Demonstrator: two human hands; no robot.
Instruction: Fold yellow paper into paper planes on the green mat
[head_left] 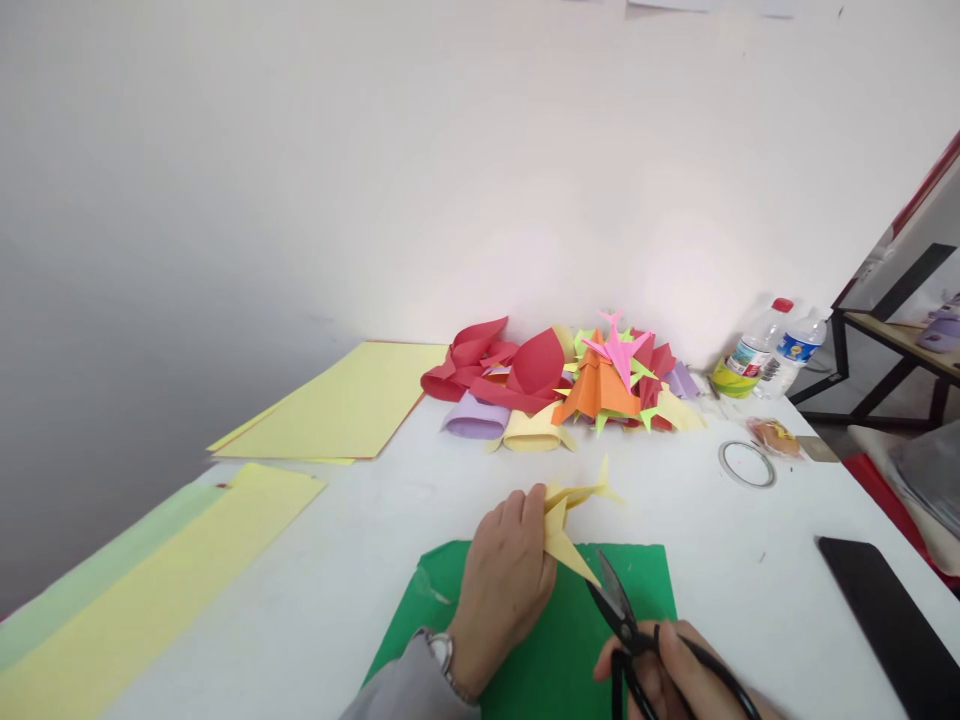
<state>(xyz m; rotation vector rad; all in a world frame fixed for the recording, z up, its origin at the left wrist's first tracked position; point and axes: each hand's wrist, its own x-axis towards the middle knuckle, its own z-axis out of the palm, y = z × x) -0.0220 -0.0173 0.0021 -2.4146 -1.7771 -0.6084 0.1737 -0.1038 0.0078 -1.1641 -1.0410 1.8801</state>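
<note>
My left hand point(504, 582), with a watch point(441, 652) at its wrist, grips a folded yellow paper piece point(561, 535) with pointed ends, shaped like an airplane. In my right hand point(686, 672) is a pair of black-handled scissors point(626, 625), fingers wrapped about the handles. Its blades stand apart, with one pointed tip of the yellow paper between or right beside them; I cannot tell which. Beneath both hands lies a green sheet point(540, 655) on the white table.
Red, purple, orange and pink folded paper shapes point(536, 370) are heaped against the wall. Yellow sheets point(337, 405) and long paper strips point(172, 570) lie left. On the right are two plastic bottles point(750, 350), a tape roll point(747, 465), a wrapped snack point(776, 437) and a black flat object point(889, 615).
</note>
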